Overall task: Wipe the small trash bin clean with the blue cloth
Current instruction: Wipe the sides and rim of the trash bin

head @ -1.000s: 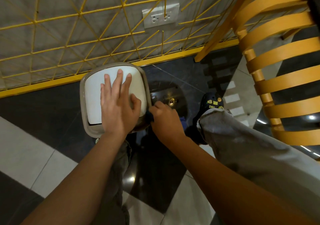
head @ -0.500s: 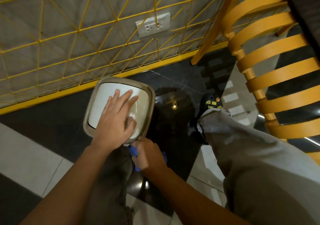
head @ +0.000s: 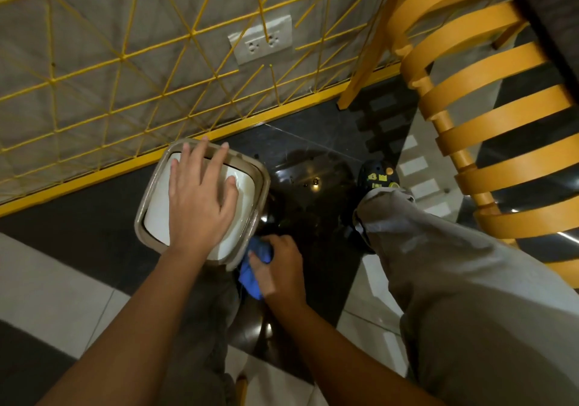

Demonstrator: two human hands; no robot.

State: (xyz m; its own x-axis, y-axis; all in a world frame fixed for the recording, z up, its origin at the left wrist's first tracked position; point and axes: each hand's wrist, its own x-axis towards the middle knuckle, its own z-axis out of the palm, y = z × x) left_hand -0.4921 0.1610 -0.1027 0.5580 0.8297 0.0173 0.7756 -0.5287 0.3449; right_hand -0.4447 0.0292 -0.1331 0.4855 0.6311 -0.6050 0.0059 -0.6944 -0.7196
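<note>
The small trash bin (head: 156,214) stands on the dark floor by the wall, seen from above: a beige rim around a white swing lid. My left hand (head: 200,199) lies flat on the lid, fingers spread toward the far rim. Just below the bin's near right corner, my right hand (head: 279,268) grips the bunched blue cloth (head: 253,275) and presses it against the bin's side. The bin's body below the rim is hidden.
A yellow wire grid covers the grey wall with a socket plate (head: 261,42) behind the bin. An orange slatted chair (head: 488,117) stands at the right. My grey-trousered leg (head: 454,280) and dark shoe (head: 377,175) fill the right foreground.
The bin's top has turned and sits closer to the wall. My right hand with the cloth went from the bin's right edge down to its near right corner. My left hand stayed on the lid.
</note>
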